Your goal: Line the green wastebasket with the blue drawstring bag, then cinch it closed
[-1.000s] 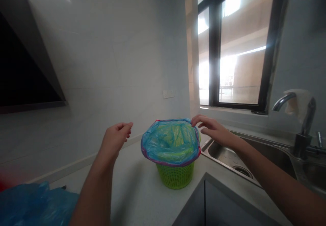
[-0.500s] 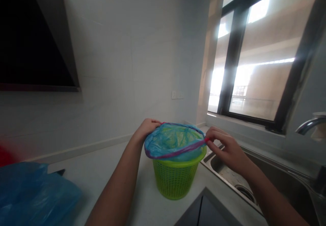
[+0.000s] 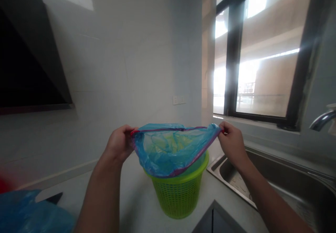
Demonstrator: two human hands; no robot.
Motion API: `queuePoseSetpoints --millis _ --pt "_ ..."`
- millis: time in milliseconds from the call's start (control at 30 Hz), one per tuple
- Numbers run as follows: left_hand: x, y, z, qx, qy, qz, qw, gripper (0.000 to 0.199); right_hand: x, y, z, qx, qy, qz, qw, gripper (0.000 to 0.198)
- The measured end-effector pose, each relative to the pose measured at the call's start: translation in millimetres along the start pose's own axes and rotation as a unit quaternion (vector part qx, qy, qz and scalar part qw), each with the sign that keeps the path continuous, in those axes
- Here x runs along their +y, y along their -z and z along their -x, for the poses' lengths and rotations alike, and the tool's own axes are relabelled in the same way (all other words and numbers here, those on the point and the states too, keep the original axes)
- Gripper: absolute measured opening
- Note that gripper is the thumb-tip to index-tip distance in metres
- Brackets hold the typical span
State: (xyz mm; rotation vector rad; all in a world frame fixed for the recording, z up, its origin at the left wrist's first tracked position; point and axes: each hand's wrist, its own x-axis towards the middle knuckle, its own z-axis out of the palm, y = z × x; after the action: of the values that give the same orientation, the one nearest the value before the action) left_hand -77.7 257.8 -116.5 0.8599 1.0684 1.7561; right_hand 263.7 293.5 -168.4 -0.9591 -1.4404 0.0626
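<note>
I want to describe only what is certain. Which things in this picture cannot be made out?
- Inside of the green basket, head view: hidden by the blue bag.
- Fingertips of the left hand and right hand: hidden behind the bag's rim.
- Tap: cut by the right edge.
- Blue plastic, bottom left: blurred.
</note>
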Motion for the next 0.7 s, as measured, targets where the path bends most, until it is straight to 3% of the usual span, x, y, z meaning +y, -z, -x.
queuePoseSetpoints --millis 133,233,300,433,500,567,633,700 --pt "2.7 -4.0 19.2 -0.092 0.0 -0.142 0.986 0.037 7.4 6.3 -5.0 -0.031 -0.036 0.004 0.999 0.018" --pt "-3.1 -12.5 32.9 -0.156 -0.083 -0.31 0.934 0.034 7.1 7.7 -7.3 -0.079 -0.035 -0.017 0.996 0.018" --pt "-9.2 -19.7 38.1 -0.146 -0.131 -0.374 0.906 0.033 3.3 6.7 -6.7 -0.11 -0.016 -0.023 0.994 0.016" --pt "-24.3 -33.0 38.8 -0.043 -0.213 -0.404 0.888 0.024 -3.7 4.7 -3.4 -0.139 0.023 0.016 0.99 0.02" --pt "-31.5 -39.2 38.3 0.0 -0.262 -0.375 0.889 0.024 -1.8 5.7 -4.0 -0.128 0.018 0.057 0.99 0.025" --pt "-36.4 -45.5 38.7 0.056 -0.34 -0.273 0.898 0.023 4.8 7.9 -7.8 -0.11 -0.016 0.075 0.991 0.025" --pt "-37.2 -51.0 38.5 0.121 -0.413 -0.108 0.896 0.019 14.4 10.6 -14.0 -0.095 -0.09 0.015 0.991 0.022" --pt "-32.9 -53.4 36.5 0.158 -0.428 0.068 0.887 0.017 24.4 12.9 -20.6 -0.073 -0.194 -0.121 0.971 0.021"
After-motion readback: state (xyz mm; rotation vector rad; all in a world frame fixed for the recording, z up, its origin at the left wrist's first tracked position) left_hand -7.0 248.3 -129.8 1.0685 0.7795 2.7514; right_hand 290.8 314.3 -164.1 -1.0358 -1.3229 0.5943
